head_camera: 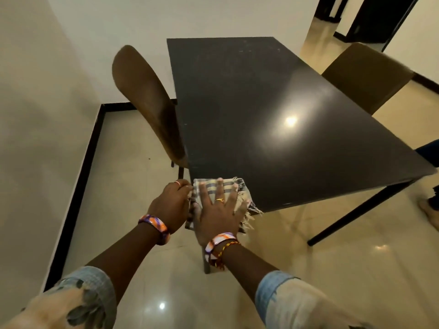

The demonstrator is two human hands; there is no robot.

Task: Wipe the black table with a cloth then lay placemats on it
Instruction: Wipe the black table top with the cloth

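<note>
Head view: black table (273, 119) runs away from the camera, top glossy with a ceiling light glare near the middle, faint dusty smudges toward the far end. Checked cloth (226, 186), folded, fringed edges, sits on the near left corner of the table and overhangs the near edge

Right hand (219, 213) flat on top of the cloth, palm down, fingers (219, 186) spread wide and pressing it to the tabletop, not gripping. Ring on one finger, patterned wristband plus red/yellow thread on the wrist

Left hand (171, 205) just beside the cloth's left edge at the table corner, fingers curled narrow; fingertips meet the cloth edge, looks like a pinch on it but the contact is hidden behind the hand, can't tell for sure. Ring on it too, same style of wristband

Brown chair (145, 100) tucked at the left side of the table, back tilted, touching or nearly touching the table edge. Second chair (365, 77), olive, at the right side further back. Glossy cream floor (308, 257), white wall (35, 115) on the left with black skirting. Someone's shoe (430, 210) at the right frame edge. No placemats in view
</note>
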